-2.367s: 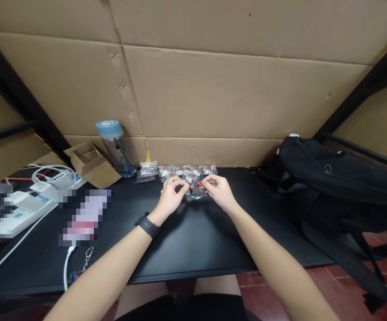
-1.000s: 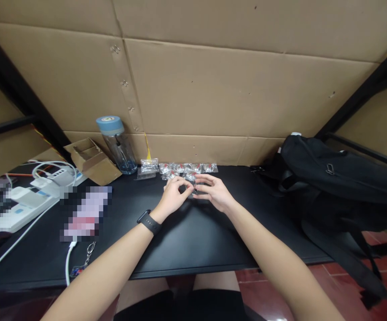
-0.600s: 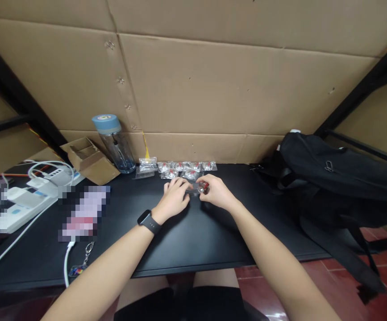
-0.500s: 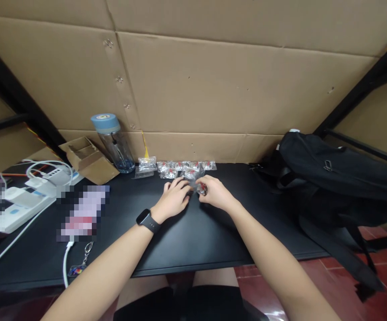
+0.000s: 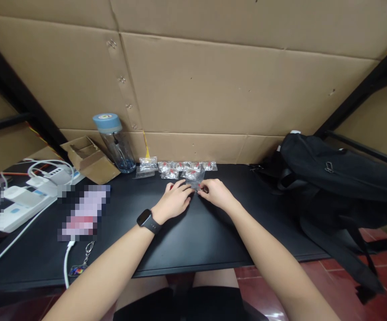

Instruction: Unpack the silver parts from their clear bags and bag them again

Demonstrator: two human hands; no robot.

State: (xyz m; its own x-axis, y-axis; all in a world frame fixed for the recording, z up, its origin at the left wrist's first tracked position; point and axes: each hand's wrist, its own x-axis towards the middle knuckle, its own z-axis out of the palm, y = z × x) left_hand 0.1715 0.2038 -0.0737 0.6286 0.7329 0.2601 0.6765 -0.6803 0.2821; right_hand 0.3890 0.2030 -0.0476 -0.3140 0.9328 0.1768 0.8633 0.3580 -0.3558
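My left hand is palm down above the desk, fingers reaching forward to the edge of a small clear plastic bag. A bit of a small red thing shows at its outer fingers; the rest is hidden. Facing it, my right hand is curled, with thumb and fingertips closed at the bag's right side. Something red and dark shows between those fingers, too small to name. Just beyond lie several clear packets with silvery and red contents. Flat clear packets are stacked to their left.
A blue-lidded bottle and an open cardboard box stand back left. A power strip, a blurred-out phone on a white cable and a keychain lie left. A black backpack is on the right.
The bag and its red contents were tilted up in my right hand; now they are lower, near the desk. My left hand has gone from a pinch to outstretched fingers.
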